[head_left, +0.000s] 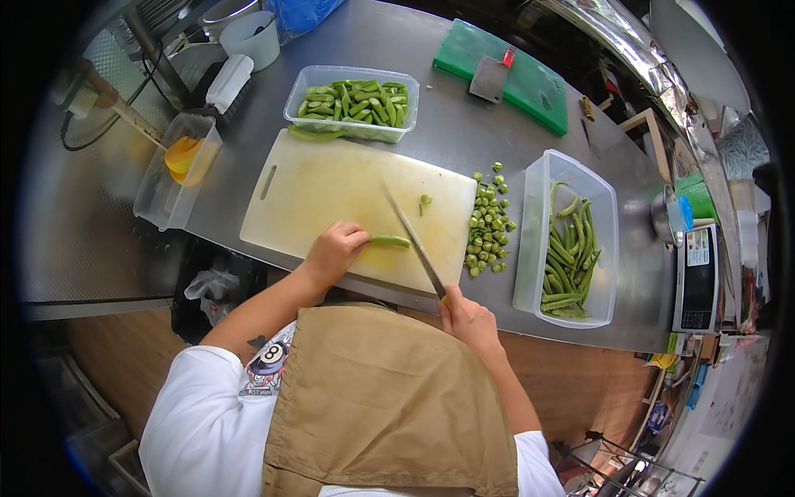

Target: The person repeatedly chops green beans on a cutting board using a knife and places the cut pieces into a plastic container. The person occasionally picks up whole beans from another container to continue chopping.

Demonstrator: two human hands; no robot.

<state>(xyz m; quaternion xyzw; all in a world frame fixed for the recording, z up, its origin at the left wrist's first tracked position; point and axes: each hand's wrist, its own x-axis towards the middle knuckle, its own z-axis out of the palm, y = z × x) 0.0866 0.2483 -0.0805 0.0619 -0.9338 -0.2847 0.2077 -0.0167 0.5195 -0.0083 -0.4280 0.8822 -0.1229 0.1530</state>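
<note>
Cut pods [364, 101] in our tub [354, 131], long pods [571, 253] in our box [531, 248]; left fingers [358, 238] pinch a pod [391, 241], right fingers [452, 308] grip a knife [416, 244].

- We face a cutting board [323, 186] on a steel table [397, 41], one pod [391, 241] left of our knife [415, 240].
- Behind the board, a tub [356, 132] holds cut pods [352, 101].
- At right, pod ends [489, 224] lie between board and bin [527, 236] of whole pods [571, 257].
- Farther back, a cleaver [490, 79] lies partly on a second board [530, 95].
</note>
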